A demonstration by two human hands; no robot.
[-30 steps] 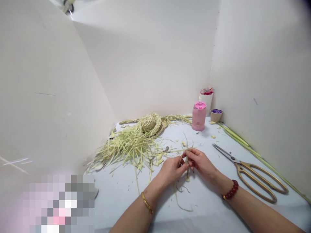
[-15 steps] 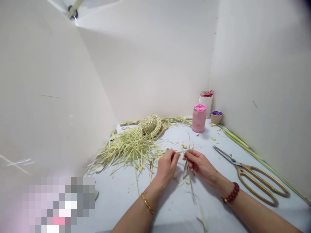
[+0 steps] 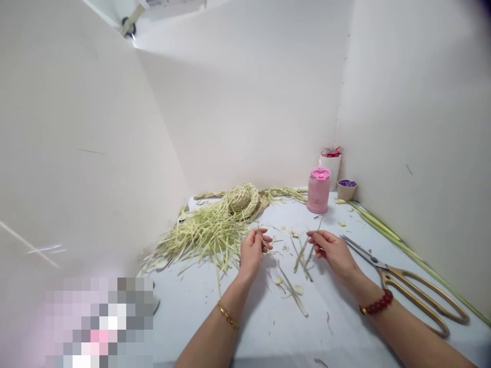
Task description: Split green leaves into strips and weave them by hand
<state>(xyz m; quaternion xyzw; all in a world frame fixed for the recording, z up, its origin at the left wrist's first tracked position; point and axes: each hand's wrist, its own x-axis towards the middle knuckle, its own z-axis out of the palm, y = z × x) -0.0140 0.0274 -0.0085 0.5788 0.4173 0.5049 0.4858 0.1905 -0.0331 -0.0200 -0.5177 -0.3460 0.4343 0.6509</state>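
Observation:
My left hand (image 3: 253,250) pinches a long, thin straw strand (image 3: 288,287), which slants down toward the table's front. Over to the right, my right hand (image 3: 329,250) is closed with fingertips on the end of a short plaited straw piece (image 3: 302,255); thinner ends hang below its fingers. The hands are apart, with scraps of dry leaf on the table between them. Behind and left of my left hand spreads a pile of pale green straw strands (image 3: 207,230). A coiled straw braid (image 3: 241,200) lies at the back of that pile.
Large scissors with gold handles (image 3: 416,291) lie right of my right hand. A pink bottle (image 3: 318,194), a white cup (image 3: 330,166) and a small tub with purple contents (image 3: 347,191) stand at the back right. Long green stalks (image 3: 399,240) run along the right wall.
My hands, close together before, have moved apart, left hand leftward and right hand rightward. The left now holds a separate strand. The camera view has shifted slightly.

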